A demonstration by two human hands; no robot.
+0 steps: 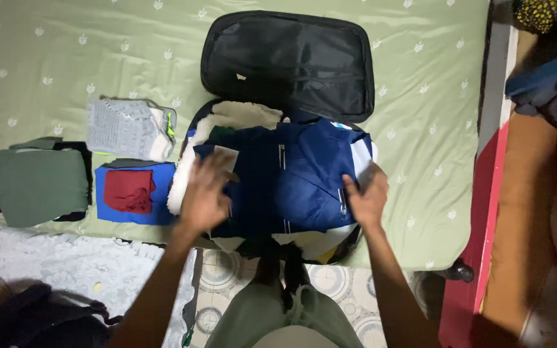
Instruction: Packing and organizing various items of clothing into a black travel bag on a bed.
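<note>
An open black suitcase lies on a green bed, its lid [289, 61] flipped back. Its lower half is filled with folded clothes, a navy blue jacket [294, 177] with white trim on top and a white fleecy garment [227, 119] at the left edge. My left hand [206, 193] presses flat on the left side of the jacket, fingers spread. On the jacket's right edge rests my right hand [369, 198], its fingers curled over the fabric.
Left of the suitcase lie a folded grey-white garment [130, 129], a red cloth on a blue one [130, 191] and a green folded pile on black [37, 185]. The green patterned sheet [427, 96] covers the bed. A red and orange surface [485, 212] runs along the right.
</note>
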